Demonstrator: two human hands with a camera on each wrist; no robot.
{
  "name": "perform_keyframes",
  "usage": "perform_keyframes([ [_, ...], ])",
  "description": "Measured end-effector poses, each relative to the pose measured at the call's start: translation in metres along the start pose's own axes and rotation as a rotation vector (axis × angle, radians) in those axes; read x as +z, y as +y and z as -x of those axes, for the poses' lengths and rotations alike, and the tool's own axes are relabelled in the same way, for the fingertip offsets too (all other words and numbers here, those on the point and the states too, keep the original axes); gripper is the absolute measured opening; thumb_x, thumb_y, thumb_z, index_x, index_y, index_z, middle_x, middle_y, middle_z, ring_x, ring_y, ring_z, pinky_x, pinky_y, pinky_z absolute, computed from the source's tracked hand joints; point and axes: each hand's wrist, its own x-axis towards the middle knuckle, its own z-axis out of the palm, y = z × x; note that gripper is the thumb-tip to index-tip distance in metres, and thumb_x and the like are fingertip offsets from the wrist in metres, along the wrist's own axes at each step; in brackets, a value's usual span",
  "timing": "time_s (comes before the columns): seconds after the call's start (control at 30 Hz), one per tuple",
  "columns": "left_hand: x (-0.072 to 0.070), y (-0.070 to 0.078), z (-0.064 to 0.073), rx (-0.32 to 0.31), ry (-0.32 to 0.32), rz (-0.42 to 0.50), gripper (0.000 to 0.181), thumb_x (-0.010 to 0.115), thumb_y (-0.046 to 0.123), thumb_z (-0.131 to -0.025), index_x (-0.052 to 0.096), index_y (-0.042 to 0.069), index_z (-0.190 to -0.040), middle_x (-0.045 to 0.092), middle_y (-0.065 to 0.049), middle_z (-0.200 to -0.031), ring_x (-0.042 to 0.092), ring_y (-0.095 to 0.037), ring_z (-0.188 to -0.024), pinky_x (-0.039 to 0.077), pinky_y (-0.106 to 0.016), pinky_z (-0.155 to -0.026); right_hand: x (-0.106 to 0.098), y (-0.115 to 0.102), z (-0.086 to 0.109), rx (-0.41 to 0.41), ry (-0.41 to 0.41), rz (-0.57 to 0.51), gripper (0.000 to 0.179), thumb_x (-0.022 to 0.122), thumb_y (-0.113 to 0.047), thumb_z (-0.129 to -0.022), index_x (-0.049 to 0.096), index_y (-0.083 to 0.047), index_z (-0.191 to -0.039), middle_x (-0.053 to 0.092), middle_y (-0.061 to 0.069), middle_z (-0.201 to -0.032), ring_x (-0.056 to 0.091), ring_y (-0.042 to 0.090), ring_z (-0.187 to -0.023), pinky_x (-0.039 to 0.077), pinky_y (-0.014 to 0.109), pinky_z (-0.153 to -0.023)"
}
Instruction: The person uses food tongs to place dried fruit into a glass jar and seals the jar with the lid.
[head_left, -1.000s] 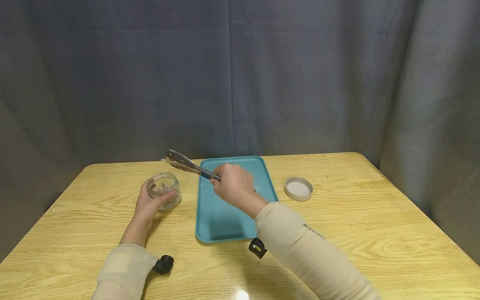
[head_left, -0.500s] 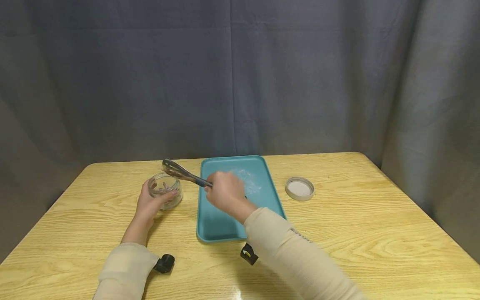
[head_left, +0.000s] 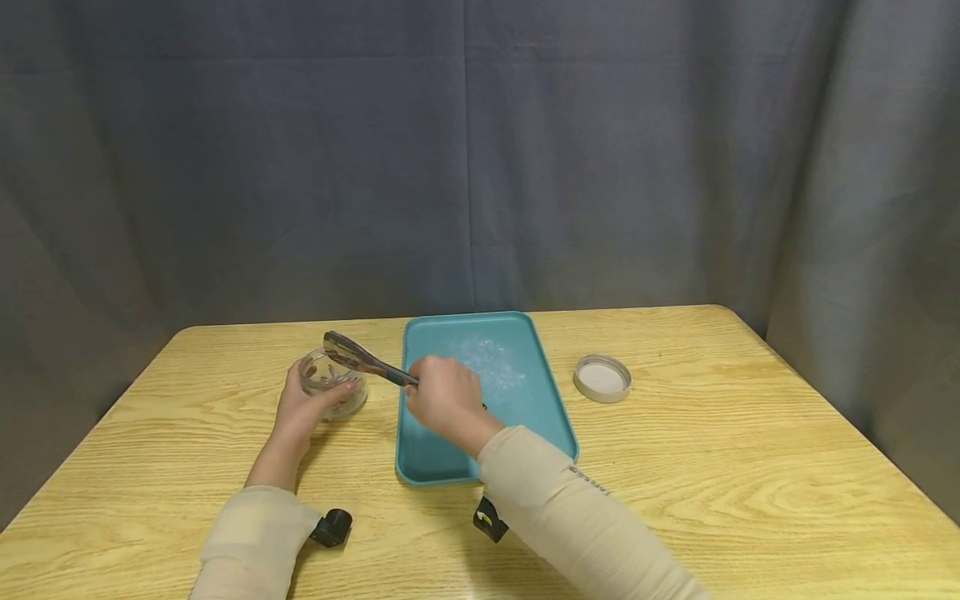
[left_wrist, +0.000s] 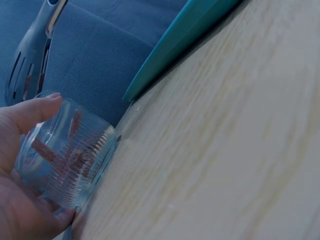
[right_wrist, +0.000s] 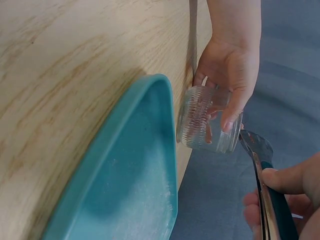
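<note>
My left hand [head_left: 296,410] grips a clear ribbed glass jar [head_left: 351,403], thumb on the near side. The jar stands lidless on the table, left of the tray. Several reddish-brown stick-shaped pieces [left_wrist: 44,150] lie inside it, seen through the glass in the left wrist view. With my right hand [head_left: 447,398] I hold metal tongs [head_left: 367,361] with dark teal grips, fingers curled round the handles. The slotted heads of the tongs reach over the jar's mouth. A bit of reddish brown shows between these heads in the left wrist view.
A teal tray [head_left: 423,454] with whitish flecks on its surface lies beneath my right hand and forearm. Right of it, a round pale lid [head_left: 602,379] rests on the wooden table [head_left: 720,467]. A grey curtain [head_left: 600,167] hangs behind the table.
My right hand has moved down and slightly left, bringing the heads of the tongs from above and behind the jar down to its mouth. The left hand keeps its hold on the jar.
</note>
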Motion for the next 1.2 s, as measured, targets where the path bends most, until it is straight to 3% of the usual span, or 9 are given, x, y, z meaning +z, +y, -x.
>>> perform_keyframes([
  [0.2, 0.0007, -0.0003, -0.0001, 0.013, -0.002, 0.005, 0.096, 0.07, 0.028, -0.073, 0.001, 0.012, -0.139, 0.009, -0.018, -0.139, 0.014, -0.036, -0.124, 0.017, -0.048, -0.097, 0.0014, -0.0004, 0.0002, 0.01, -0.001, 0.012, 0.012, 0.058, -0.02, -0.083, 0.068, -0.016, -0.078, 0.051, -0.007, -0.057, 0.044, 0.012, -0.044, 0.034, 0.026, -0.039],
  [0.47, 0.0013, -0.0014, -0.0006, 0.007, 0.003, 0.001, 0.096, 0.07, 0.027, -0.073, 0.002, 0.011, -0.139, 0.009, -0.018, -0.14, 0.012, -0.035, -0.125, 0.016, -0.046, -0.098, 0.0014, -0.0018, 0.0017, 0.02, -0.017, 0.006, 0.012, 0.058, -0.022, -0.083, 0.068, -0.016, -0.08, 0.05, -0.007, -0.056, 0.044, 0.012, -0.043, 0.035, 0.026, -0.039],
  [0.83, 0.0014, 0.0002, -0.0021, -0.001, -0.001, 0.019, 0.097, 0.071, 0.029, -0.072, 0.003, 0.013, -0.139, 0.007, -0.017, -0.14, 0.014, -0.035, -0.124, 0.018, -0.044, -0.098, -0.0012, -0.0004, 0.0036, 0.004, -0.004, -0.019, 0.022, 0.057, -0.024, -0.084, 0.055, -0.018, -0.062, 0.045, -0.003, -0.05, 0.04, 0.012, -0.043, 0.03, 0.026, -0.04],
  [1.2, 0.0005, -0.0006, -0.0023, -0.017, 0.003, 0.021, 0.098, 0.071, 0.029, -0.071, 0.002, 0.014, -0.139, 0.006, -0.016, -0.141, 0.017, -0.036, -0.123, 0.02, -0.044, -0.097, -0.0061, -0.0038, 0.0074, -0.014, 0.046, -0.005, 0.015, 0.059, -0.029, -0.082, 0.062, -0.014, -0.082, 0.047, -0.004, -0.061, 0.044, 0.012, -0.049, 0.034, 0.026, -0.042],
])
